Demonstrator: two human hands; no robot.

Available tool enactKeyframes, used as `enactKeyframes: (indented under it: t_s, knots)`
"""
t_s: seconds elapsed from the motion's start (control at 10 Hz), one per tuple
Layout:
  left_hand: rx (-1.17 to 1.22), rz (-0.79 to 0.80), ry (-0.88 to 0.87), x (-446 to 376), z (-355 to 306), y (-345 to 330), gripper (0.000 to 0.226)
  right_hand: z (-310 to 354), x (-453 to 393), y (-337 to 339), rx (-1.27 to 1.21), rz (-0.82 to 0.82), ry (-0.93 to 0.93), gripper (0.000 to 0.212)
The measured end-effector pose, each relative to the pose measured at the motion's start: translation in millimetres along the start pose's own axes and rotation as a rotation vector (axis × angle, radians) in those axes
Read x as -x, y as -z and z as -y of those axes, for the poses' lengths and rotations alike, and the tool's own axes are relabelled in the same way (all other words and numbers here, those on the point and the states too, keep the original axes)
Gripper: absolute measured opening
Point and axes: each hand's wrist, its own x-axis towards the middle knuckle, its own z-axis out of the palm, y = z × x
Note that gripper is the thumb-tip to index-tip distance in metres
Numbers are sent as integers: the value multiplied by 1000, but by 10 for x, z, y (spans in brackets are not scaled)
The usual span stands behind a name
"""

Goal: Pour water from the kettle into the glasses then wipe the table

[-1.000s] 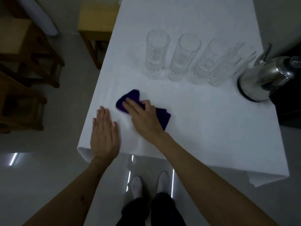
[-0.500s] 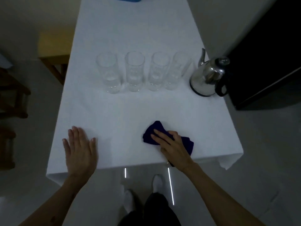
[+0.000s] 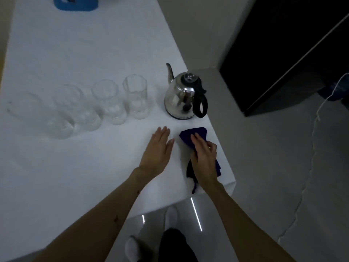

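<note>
A dark blue cloth (image 3: 194, 135) lies near the right front corner of the white table (image 3: 75, 53). My right hand (image 3: 204, 157) presses down on it, fingers curled over the cloth. My left hand (image 3: 158, 150) rests flat on the table just left of the cloth, fingers together and holding nothing. A steel kettle (image 3: 182, 97) with a black handle stands upright just beyond the cloth, at the right edge. Several clear glasses (image 3: 135, 97) stand in a row to the kettle's left; the leftmost ones are blurred.
A blue box (image 3: 75, 3) sits at the table's far end. A dark cabinet (image 3: 283, 53) stands to the right of the table. The table's front right corner (image 3: 233, 183) is close to my right wrist. My feet in white socks (image 3: 170, 214) are below.
My right hand has slid the cloth rightward across the table, from the left part to the right front corner by the kettle. My left hand has followed and now rests beside it.
</note>
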Motion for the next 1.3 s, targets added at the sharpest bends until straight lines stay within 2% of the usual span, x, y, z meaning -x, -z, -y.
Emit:
enactKeyframes:
  t_s: [0.1, 0.2, 0.3, 0.4, 0.5, 0.6, 0.7, 0.8, 1.0, 1.1, 1.2, 1.3]
  knots:
    - [-60, 48, 24, -329, -159, -213, 48, -140, -45, -21, 1, 124, 81, 50]
    - [-175, 54, 41, -473, -203, -329, 45, -213, -13, 52, -59, 114, 43, 56]
    - [-215, 15, 80, -537, -240, -387, 32, -248, 64, 169, -38, -5, -128, 46]
    - [-138, -13, 55, -578, -305, -366, 16, -292, 92, 208, -60, 13, -187, 33]
    - [-116, -161, 28, -603, -333, -350, 6, -309, 13, 231, -206, 49, -286, 31]
    - [-73, -271, 139, -544, -389, -424, 21, -272, -15, 218, -79, -20, -188, 37]
    - [-92, -195, 58, -285, -520, -597, 42, -363, 16, 151, 179, 31, 73, 49]
    - [-289, 11, -2, 82, -424, -808, 55, -478, 91, 109, 261, 153, 175, 56]
    - [-572, 65, 45, 189, -153, -876, 65, -524, 64, 66, 263, 253, 144, 60]
    - [-602, 125, 49, 185, -227, -792, 66, -461, 48, 158, 297, 309, 153, 62]
    - [-639, 131, -17, 154, -305, -558, 59, -281, -94, 332, 285, 267, 163, 58]
    - [-692, 40, -49, 92, -445, -134, 64, 109, -362, 617, 233, 170, 215, 58]
